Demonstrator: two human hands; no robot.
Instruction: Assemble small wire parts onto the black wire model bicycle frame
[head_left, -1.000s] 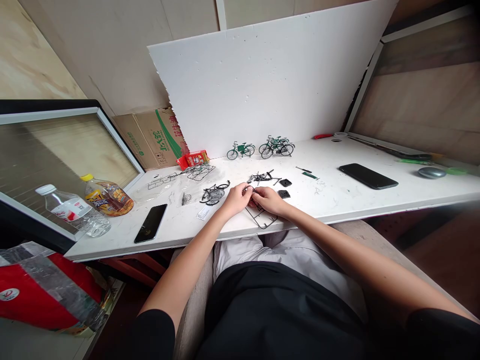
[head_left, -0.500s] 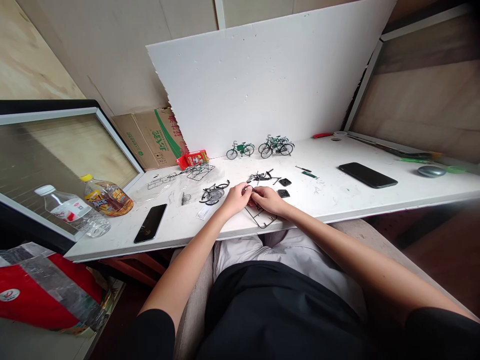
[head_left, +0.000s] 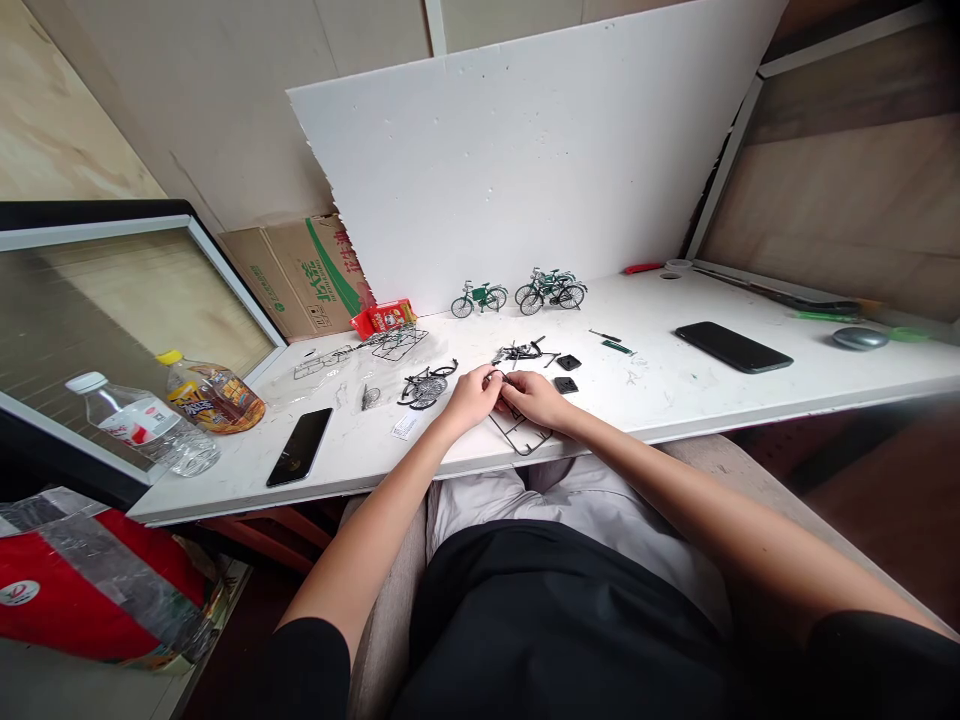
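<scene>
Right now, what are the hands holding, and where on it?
Both hands, left hand and right hand, pinch a small dark part between their fingertips, above the black sprue frame. Which end each grips cannot be told.

Green model bicycles [head_left: 517, 294] on a white table [head_left: 675, 390], black phone [head_left: 733, 347], red packet [head_left: 385, 318], yellow-capped bottle [head_left: 212, 393]
</scene>
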